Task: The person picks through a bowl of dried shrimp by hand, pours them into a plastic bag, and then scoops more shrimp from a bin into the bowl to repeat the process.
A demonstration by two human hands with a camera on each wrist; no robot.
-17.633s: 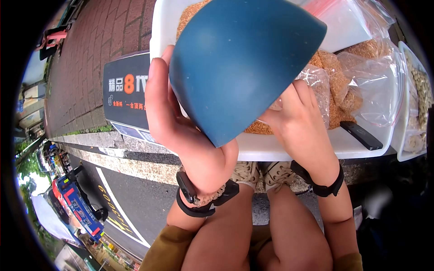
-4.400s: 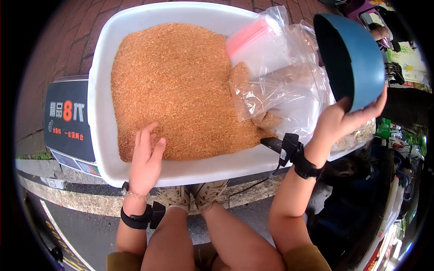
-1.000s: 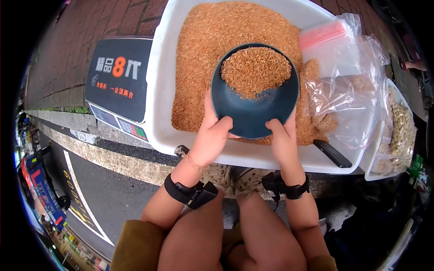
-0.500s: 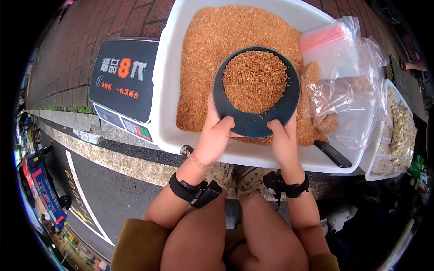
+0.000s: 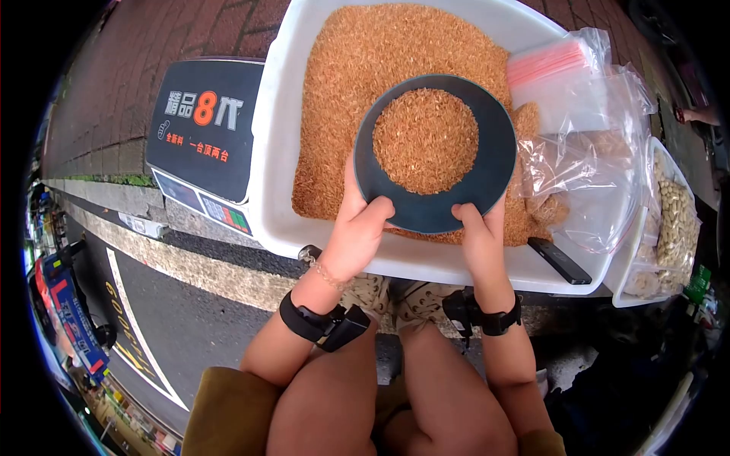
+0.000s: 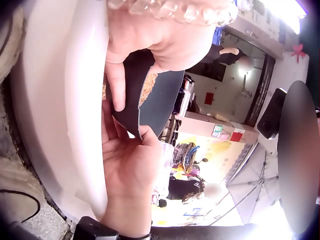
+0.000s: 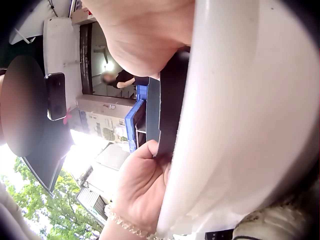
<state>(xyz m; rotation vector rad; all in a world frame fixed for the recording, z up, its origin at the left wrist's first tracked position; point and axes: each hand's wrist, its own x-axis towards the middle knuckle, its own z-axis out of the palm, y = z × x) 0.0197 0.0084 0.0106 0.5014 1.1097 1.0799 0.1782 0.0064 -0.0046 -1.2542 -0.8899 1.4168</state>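
My left hand (image 5: pixel 361 232) and right hand (image 5: pixel 480 237) hold a dark blue-green bowl (image 5: pixel 426 210) between them, thumbs over its near rim and fingers along its outside. Loose reddish-brown rice (image 5: pixel 426 140) lies in the bowl as a round mound, left of its middle. Beneath is a white plastic tub (image 5: pixel 262 190) with a broad heap of the same rice (image 5: pixel 357 45). In the left wrist view, fingers of the left hand (image 6: pixel 155 45) reach along the bowl's dark outside (image 6: pixel 131 85). The right wrist view has the tub wall hiding much of the bowl (image 7: pixel 153 110).
Clear plastic bags (image 5: pixel 578 163), some holding rice, lie at the tub's right side. A black phone-like bar (image 5: pixel 560 261) rests on its near right rim. Left stands a black-topped scale (image 5: pixel 205 125); at right, a smaller white tray (image 5: pixel 625 285) holds pale pods.
Earlier, the right hand held the bowl off to the right while the left touched the rice. Over the last second, the bowl's rice has shifted from the far side into a round mound nearer the middle.
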